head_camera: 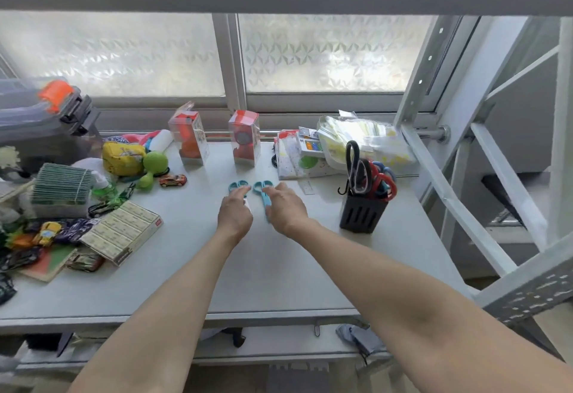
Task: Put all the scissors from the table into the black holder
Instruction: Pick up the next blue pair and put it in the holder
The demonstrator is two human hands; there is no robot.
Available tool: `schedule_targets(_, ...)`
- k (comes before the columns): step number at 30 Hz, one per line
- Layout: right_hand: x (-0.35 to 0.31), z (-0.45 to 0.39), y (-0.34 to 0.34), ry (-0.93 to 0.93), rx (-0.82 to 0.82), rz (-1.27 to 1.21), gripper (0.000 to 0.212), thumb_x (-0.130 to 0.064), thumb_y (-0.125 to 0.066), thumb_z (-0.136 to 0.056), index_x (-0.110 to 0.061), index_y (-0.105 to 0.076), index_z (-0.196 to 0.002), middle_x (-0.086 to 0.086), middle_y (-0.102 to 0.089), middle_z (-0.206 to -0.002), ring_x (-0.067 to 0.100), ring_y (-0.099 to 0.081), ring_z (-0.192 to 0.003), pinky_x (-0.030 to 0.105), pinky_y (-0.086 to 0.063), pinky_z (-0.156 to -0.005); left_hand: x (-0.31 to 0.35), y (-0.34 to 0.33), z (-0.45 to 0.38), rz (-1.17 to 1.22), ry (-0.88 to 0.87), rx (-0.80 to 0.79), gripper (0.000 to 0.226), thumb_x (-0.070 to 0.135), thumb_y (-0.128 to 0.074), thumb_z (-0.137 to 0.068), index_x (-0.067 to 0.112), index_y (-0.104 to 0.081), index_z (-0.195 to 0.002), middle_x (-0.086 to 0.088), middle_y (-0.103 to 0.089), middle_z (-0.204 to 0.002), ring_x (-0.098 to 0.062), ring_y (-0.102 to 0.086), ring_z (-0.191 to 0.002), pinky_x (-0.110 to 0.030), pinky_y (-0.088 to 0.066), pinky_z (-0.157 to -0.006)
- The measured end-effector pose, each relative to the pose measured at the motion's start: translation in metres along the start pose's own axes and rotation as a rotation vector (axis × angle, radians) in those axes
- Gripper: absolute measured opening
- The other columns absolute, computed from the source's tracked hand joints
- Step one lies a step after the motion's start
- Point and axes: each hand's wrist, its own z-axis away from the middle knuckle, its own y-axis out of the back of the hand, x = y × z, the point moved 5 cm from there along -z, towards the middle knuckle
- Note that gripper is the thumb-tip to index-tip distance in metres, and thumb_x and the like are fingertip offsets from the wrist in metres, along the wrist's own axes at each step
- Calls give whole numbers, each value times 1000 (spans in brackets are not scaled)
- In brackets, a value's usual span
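Observation:
Two pairs of light-blue scissors lie side by side on the white table, handles pointing away from me. My left hand [234, 211] rests over the left pair [238, 185], fingertips at its handle loops. My right hand [286, 205] covers the blades of the right pair [262, 189], fingers touching it. Whether either pair is gripped is unclear. The black slotted holder [361, 212] stands to the right, holding black-, red- and blue-handled scissors [379, 180].
Left side is crowded: green card stack [60, 183], staple boxes [124, 231], toy cars, green ball [155, 161]. Two clear red boxes [243, 136] stand at the back. A white tray with packets [356, 141] sits behind the holder. A metal frame [449, 194] rises at right.

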Motion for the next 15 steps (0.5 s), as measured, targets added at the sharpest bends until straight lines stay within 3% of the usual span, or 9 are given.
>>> schedule_targets(3,-5,-10,-12,12,-50,194,43,-15,-45,-93,-21,-51,-135,8,-50,-131,30,-48,-119,41,-39,-94,7,-3,-8,-127,-71,-82,69,-10,-39,-82,16,-42,-146,-4,-42,-152,-27,-39,-138,-38,-33,-115)
schedule_targets(6,-2,-4,-14,13,3,187,36,-12,-46,-91,-20,-59,-124,6,-55,-125,28,-49,-115,39,-37,-92,11,-4,-11,-282,-111,-134,63,-3,-38,-88,22,-43,-146,3,-39,-154,-23,-34,-141,-38,-30,-115)
schedule_targets(10,10,20,-11,56,69,97,27,-9,-49,-91,-16,-61,-115,8,-58,-115,30,-52,-109,38,-39,-88,16,-13,-7,-313,-130,-123,43,15,-47,-94,20,-54,-136,-3,-54,-142,-27,-47,-130,-38,-36,-107)
schedule_targets(13,23,39,-10,40,71,6,25,-1,-45,-90,-9,-58,-110,13,-58,-111,33,-52,-104,40,-42,-84,21,-21,-1,-347,-93,-140,49,21,-53,-92,15,-48,-140,-12,-51,-137,-30,-48,-127,-40,-39,-104)
schedule_targets(15,32,50,-8,17,64,-31,28,4,-44,-87,-7,-55,-111,14,-58,-111,34,-52,-102,40,-42,-83,24,-25,3,-430,-60,-180,45,26,-54,-91,13,-54,-134,-15,-50,-132,-32,-49,-124,-39,-40,-102)
